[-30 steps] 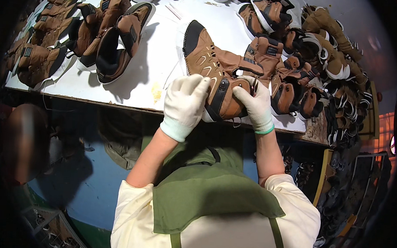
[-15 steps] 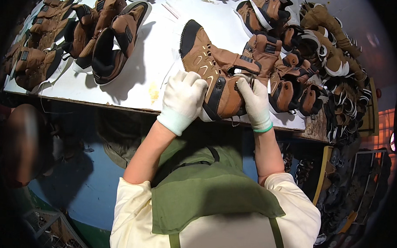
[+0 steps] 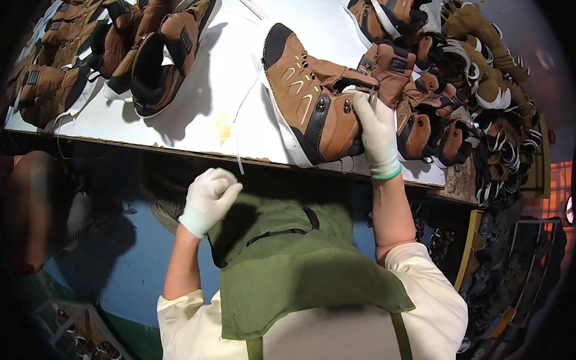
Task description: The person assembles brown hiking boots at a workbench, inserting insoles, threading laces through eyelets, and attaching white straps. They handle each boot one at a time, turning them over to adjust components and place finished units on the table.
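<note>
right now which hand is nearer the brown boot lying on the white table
Right. The right hand rests on the brown boot at its ankle; the left hand, fisted, sits apart below the white table edge.

Bright overhead light falls on the white tabletop (image 3: pixel 227 108), and the boots cast soft dark shadows to their lower right. Below its edge the scene is dim. The fisheye bends straight edges, and black vignetting blurs the corners.
</note>
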`<state>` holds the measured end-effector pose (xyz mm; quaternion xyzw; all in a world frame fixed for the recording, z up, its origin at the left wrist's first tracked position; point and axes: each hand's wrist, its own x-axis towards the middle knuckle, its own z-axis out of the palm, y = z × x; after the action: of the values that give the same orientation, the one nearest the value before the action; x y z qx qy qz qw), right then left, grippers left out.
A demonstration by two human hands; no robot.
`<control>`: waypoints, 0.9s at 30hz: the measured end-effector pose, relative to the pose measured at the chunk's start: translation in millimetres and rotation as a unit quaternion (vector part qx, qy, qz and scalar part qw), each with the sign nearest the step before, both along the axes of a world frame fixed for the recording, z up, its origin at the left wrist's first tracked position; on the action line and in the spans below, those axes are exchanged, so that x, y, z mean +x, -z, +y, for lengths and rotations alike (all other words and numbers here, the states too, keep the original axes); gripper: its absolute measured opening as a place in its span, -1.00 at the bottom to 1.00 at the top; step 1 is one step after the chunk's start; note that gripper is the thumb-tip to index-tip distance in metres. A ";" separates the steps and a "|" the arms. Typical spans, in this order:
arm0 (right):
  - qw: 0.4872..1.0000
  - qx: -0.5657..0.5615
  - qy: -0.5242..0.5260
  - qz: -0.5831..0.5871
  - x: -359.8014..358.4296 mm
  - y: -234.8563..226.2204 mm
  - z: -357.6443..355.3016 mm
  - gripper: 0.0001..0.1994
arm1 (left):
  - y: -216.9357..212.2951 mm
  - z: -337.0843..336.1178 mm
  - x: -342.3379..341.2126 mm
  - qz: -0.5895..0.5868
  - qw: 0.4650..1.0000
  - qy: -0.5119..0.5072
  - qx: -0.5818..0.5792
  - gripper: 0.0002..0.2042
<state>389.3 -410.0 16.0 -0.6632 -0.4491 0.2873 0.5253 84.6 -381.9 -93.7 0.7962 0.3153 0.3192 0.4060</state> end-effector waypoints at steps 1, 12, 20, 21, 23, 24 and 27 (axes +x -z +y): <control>1.000 0.005 0.001 0.003 -1.2 -0.2 0.6 -0.64 | 1.4 -0.5 6.4 -0.025 0.999 -0.019 0.018 -0.87; 0.999 0.010 -0.011 0.053 -10.5 -5.7 -3.6 -0.65 | -29.3 13.2 121.1 -0.104 0.962 -0.203 -0.149 -0.34; 0.998 0.016 0.002 0.059 -6.9 -1.5 -6.0 -0.70 | -18.3 19.0 124.2 -0.144 0.957 -0.198 -0.157 -0.62; 1.000 -0.014 -0.010 0.023 -0.5 -1.3 -6.6 -0.72 | -16.1 20.1 123.7 -0.132 0.963 -0.206 -0.115 -0.65; 0.997 -0.021 -0.018 -0.075 4.0 -5.5 -6.1 -0.74 | -12.2 25.1 122.2 -0.105 0.967 -0.218 -0.083 -0.65; 0.992 -0.024 -0.023 -0.124 5.9 -9.4 -7.1 -0.74 | -12.0 28.2 121.6 -0.092 0.968 -0.224 -0.067 -0.65; 0.939 0.024 -0.140 -0.312 17.0 -20.0 -15.7 -0.65 | -5.7 40.8 117.4 -0.123 0.970 -0.199 -0.066 -0.68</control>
<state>406.4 -425.8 36.0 -0.6368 -0.6858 0.1256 0.3293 202.0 -341.1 -88.0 0.6436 0.4353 0.4670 0.4221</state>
